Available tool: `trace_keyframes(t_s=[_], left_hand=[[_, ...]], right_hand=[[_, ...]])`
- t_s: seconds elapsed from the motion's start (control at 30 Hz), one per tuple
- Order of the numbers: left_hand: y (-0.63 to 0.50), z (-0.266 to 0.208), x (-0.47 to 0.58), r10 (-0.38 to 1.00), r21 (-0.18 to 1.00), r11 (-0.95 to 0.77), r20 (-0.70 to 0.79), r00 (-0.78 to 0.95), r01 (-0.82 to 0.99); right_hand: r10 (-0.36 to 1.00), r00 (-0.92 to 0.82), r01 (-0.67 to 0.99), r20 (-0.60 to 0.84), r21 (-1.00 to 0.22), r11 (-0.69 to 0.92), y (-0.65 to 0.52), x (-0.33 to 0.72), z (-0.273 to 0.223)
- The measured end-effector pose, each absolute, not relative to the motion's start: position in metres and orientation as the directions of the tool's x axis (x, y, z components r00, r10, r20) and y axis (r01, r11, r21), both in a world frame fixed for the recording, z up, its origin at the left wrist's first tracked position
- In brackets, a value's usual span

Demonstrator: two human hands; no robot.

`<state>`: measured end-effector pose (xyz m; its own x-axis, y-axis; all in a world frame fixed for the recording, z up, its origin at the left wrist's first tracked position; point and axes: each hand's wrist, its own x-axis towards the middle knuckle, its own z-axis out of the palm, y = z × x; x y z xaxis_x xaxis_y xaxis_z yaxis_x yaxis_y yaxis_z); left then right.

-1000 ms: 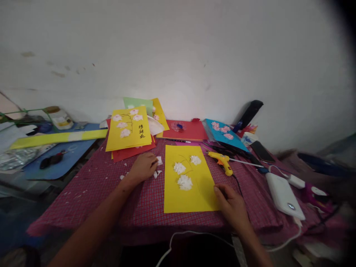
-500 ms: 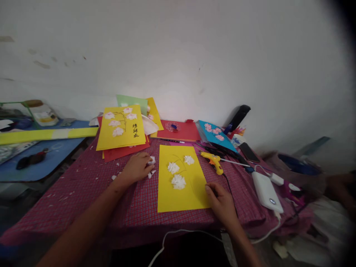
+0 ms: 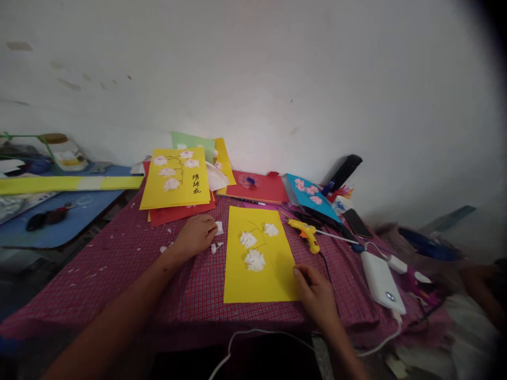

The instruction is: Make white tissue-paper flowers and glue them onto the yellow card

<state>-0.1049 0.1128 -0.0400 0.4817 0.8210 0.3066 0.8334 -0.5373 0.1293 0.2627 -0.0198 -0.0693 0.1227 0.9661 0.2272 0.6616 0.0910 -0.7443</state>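
A: Left hand (image 3: 196, 235), quick.
B: On the cloth (image 3: 202, 305), left of the yellow sheet. Fingers bent, tips at the white paper (image 3: 219, 228). Can't tell whether it's pinched or just touched.
A: Scraps (image 3: 214, 249)?
B: White bits, just beside those fingers, between hand and sheet. More strewn farther left.
A: Right hand (image 3: 316, 291)?
B: At the right edge of the yellow sheet (image 3: 269, 282), low down. Thumb tip touching the edge, fingers loosely bent. Can't tell if it grips; the undersides of the fingers are hidden.
A: And the sheet itself?
B: Flat on the cloth, between the two hands. Three white flowers (image 3: 254, 260) on it, thin stem lines drawn, lower right part plain.
A: Nearby?
B: Glue gun (image 3: 306, 232) lies just right of the sheet, above the right hand, cord running down past that hand. Power bank (image 3: 382, 279) farther right, phone (image 3: 357, 223) behind it.
A: Back row?
B: Flower card (image 3: 160, 198) top of a pile at left, red folder (image 3: 271, 189) in the middle, blue card (image 3: 328, 207) right of that.
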Motion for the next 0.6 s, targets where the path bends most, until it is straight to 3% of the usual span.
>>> trace_keyframes(t_s=[0.43, 0.6], left_hand=[[0.108, -0.034, -0.109, 0.811, 0.208, -0.542, 0.383, 0.442, 0.814], [0.113, -0.038, -0.113, 0.802, 0.198, -0.550, 0.395, 0.447, 0.811]], right_hand=[[0.965, 0.131, 0.643, 0.229, -0.760, 0.093, -0.023, 0.256, -0.067], [0.977, 0.038, 0.631, 0.208, -0.764, 0.138, -0.008, 0.274, -0.023]])
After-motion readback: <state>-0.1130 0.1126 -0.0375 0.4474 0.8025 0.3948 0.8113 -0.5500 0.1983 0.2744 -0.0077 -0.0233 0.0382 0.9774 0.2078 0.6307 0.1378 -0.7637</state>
